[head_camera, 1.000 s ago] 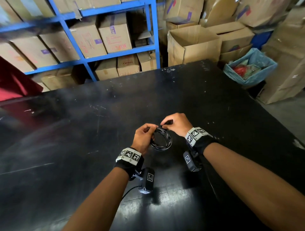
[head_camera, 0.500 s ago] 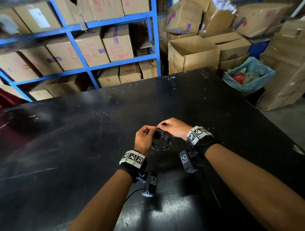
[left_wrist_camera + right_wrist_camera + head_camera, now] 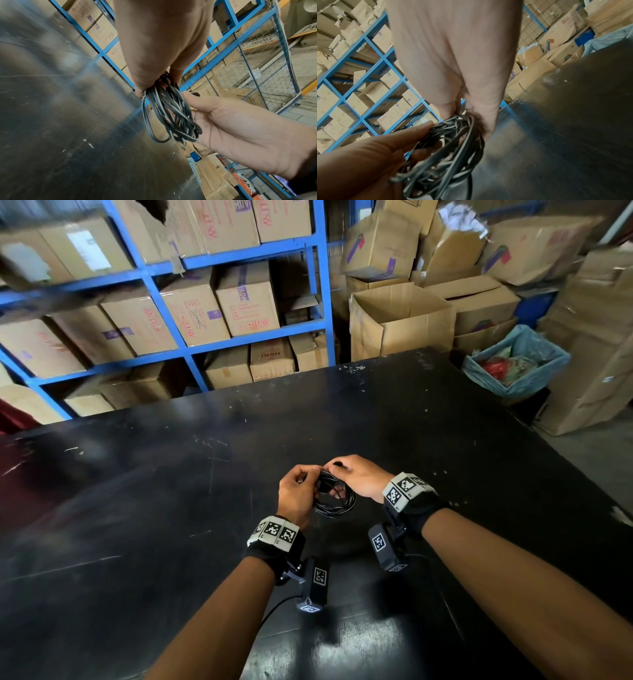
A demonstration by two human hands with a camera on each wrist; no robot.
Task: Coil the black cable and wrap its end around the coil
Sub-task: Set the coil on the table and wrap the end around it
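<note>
The black cable (image 3: 337, 505) is wound into a small coil held just above the black table (image 3: 171, 508). My left hand (image 3: 305, 479) grips the coil's left side, fingers curled round the bundled loops (image 3: 173, 116). My right hand (image 3: 334, 467) is at the coil's top and pinches the cable's end, whose black tip shows at the fingertips (image 3: 192, 96). In the right wrist view the right hand (image 3: 464, 112) meets the strands at the top of the coil (image 3: 453, 155), and the left hand (image 3: 426, 135) reaches in from the lower left with its fingers through the loops.
Blue shelving (image 3: 318, 285) stacked with cardboard boxes stands behind the table's far edge. An open carton (image 3: 397, 320) and a bin with a blue liner (image 3: 517, 364) sit off the far right corner. Both wrists wear tagged camera bands.
My right hand took the cable's end down into the coil and back up over its top. My left hand kept its grip. The head view shifted, hands now sitting a little higher.
</note>
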